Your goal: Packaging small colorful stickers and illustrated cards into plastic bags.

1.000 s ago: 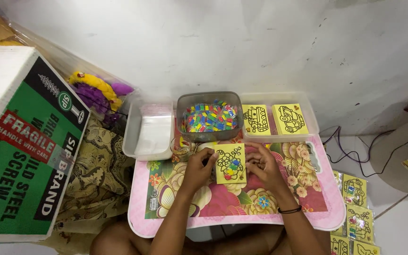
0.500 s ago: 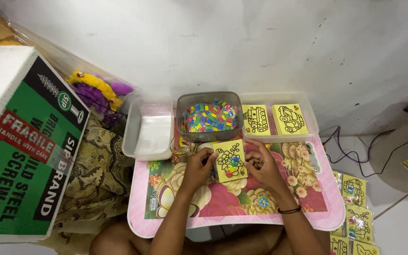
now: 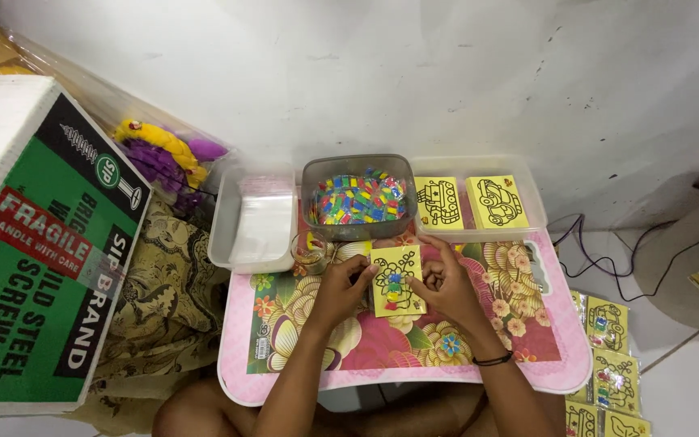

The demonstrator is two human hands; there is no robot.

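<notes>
While both hands worked at the middle of the flower-patterned pink table (image 3: 527,356), the small yellow square card with a black outline drawing (image 3: 396,280) lay flat on the table between them, and only a short column of coloured pieces near its centre was filled, so by my reckoning the sticking was at an early stage, with most of the outlined shapes left bare. The left hand (image 3: 340,285) rested at the card's left edge, its fingers curled and its fingertips pressing the card; whether it pinched a piece as well, I could not tell. The right hand (image 3: 443,283), with a dark band at the wrist, sat at the card's right edge with its fingers drawn together at the border, holding the card steady or gripping something too small to make out. Just beyond the hands stood a grey translucent plastic tub (image 3: 358,197) heaped with small mixed-colour mosaic pieces. Beyond the right hand lay a shallow clear plastic tray (image 3: 527,176) holding two more yellow outline cards (image 3: 467,201), side by side and untouched. Beyond and outward of the left hand stood a clear rectangular plastic box (image 3: 228,235) holding a stack of clear plastic sleeves. A small clear cup (image 3: 311,249) stood near the left hand; its contents were unclear. Well to the right of the right hand, several finished cards in clear packets (image 3: 608,356) lay on the floor.
</notes>
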